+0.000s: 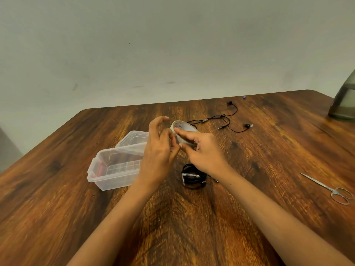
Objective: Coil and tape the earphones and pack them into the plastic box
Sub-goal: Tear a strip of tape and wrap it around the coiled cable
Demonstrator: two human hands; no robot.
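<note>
Earphones (193,176), coiled and taped, lie on table (192,227) between the two wrists, near open plastic box (115,164) at left, loose earphones (226,120) farther back, scissors (330,189) at right; right hand (203,152) grips tape roll (184,127), left hand (157,150) pinches at roll's rim.

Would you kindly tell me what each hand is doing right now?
Left hand: pinching the edge of the tape roll.
Right hand: holding the tape roll.
</note>
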